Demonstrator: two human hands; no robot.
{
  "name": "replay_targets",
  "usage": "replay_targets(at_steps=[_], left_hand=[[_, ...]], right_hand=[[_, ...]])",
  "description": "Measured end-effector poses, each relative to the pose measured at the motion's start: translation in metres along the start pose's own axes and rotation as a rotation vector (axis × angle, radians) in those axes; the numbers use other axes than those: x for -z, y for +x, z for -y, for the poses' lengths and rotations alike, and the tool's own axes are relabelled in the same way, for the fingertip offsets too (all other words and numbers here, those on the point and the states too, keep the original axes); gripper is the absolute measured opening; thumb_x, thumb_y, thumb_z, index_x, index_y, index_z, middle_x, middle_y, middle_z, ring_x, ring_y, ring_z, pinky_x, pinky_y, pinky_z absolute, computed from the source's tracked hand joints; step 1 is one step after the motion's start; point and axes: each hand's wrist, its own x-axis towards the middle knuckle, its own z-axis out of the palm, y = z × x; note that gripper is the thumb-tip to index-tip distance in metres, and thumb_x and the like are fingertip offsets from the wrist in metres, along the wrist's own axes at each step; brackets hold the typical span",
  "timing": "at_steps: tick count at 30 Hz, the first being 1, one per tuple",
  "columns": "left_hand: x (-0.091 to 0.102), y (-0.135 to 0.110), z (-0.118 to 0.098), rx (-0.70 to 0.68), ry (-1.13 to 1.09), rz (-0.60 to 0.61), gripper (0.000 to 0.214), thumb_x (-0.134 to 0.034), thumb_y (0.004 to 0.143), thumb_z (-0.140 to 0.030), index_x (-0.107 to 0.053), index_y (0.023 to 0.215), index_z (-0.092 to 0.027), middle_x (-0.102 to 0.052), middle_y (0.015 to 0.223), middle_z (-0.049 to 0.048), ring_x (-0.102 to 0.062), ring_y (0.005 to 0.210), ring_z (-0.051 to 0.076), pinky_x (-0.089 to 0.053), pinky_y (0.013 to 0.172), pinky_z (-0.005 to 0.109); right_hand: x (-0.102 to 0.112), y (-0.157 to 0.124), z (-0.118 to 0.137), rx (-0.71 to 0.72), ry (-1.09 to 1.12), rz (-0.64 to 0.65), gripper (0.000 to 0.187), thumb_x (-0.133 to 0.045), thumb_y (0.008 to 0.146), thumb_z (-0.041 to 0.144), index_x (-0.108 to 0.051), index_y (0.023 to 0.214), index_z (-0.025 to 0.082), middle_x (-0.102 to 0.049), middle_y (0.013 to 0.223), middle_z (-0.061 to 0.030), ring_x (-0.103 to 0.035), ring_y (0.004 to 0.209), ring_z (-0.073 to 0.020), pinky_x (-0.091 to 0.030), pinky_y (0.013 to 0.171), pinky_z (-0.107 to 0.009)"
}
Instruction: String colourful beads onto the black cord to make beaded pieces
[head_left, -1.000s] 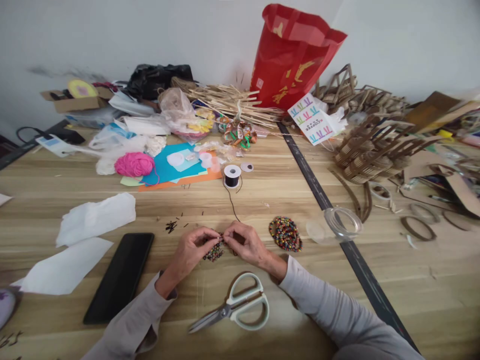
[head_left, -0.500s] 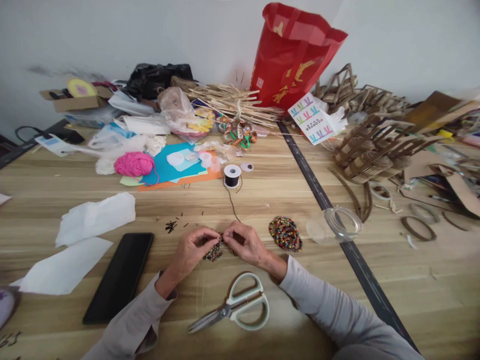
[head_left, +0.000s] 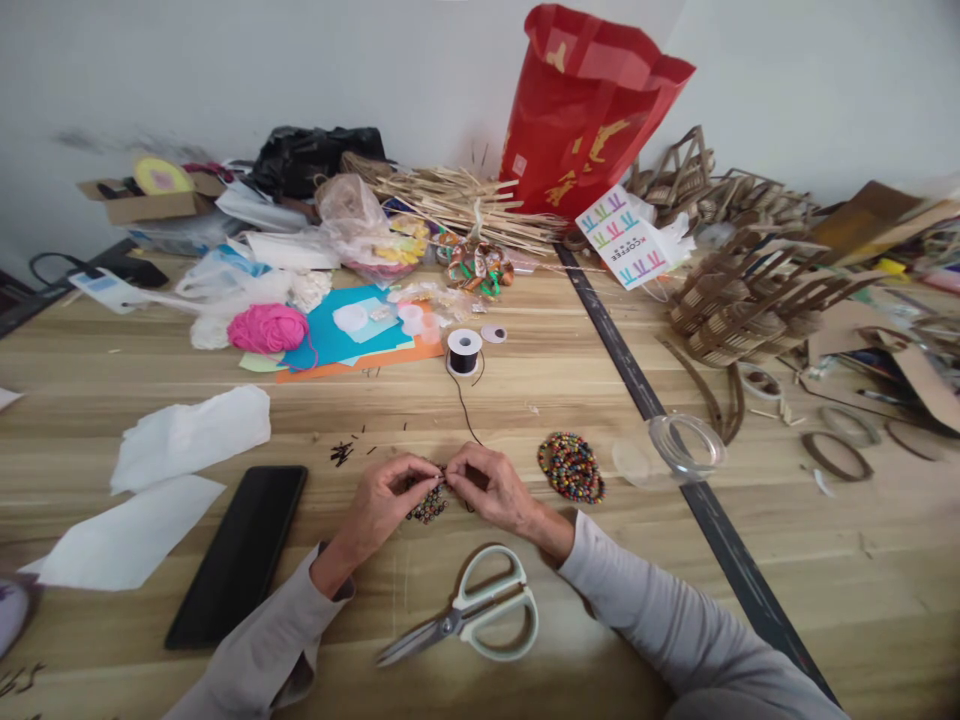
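Over the table's middle, my left hand (head_left: 390, 497) and my right hand (head_left: 491, 485) meet fingertip to fingertip, both closed in a pinch. Small dark, multicoloured beads (head_left: 429, 507) show just below and between the fingers, partly hidden by my left hand. A thin black cord (head_left: 463, 405) runs from a white spool (head_left: 464, 352) down to my right hand, where the fingers cover it. Exactly what sits between the fingertips is too small to see clearly. Right of my right hand lies a coiled strand of colourful beads (head_left: 571, 467). Green-handled scissors (head_left: 491, 605) lie nearer me.
A black phone (head_left: 238, 555) and white paper pieces (head_left: 191, 430) lie at left. Short black bits (head_left: 342, 454) are scattered beyond my left hand. Pink yarn (head_left: 268, 328), a red bag (head_left: 589, 110), small woven baskets (head_left: 739, 300) and a clear wire coil (head_left: 686, 445) stand farther off.
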Motion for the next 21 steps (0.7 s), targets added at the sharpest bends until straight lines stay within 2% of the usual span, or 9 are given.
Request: replay_targets(at_steps=[21], left_hand=[[-0.0002, -0.0001, -0.0002, -0.002, -0.010, -0.016, 0.006, -0.066, 0.072, -0.019, -0.071, 0.075, -0.016, -0.071, 0.074, 0.0040, -0.064, 0.069, 0.015, -0.051, 0.065, 0.023]], right_hand=[[0.0004, -0.0005, 0.0005, 0.003, -0.011, -0.006, 0.018, -0.051, 0.090, 0.027, -0.059, 0.079, 0.016, -0.056, 0.070, -0.0028, -0.052, 0.063, -0.0135, -0.040, 0.058, -0.024]])
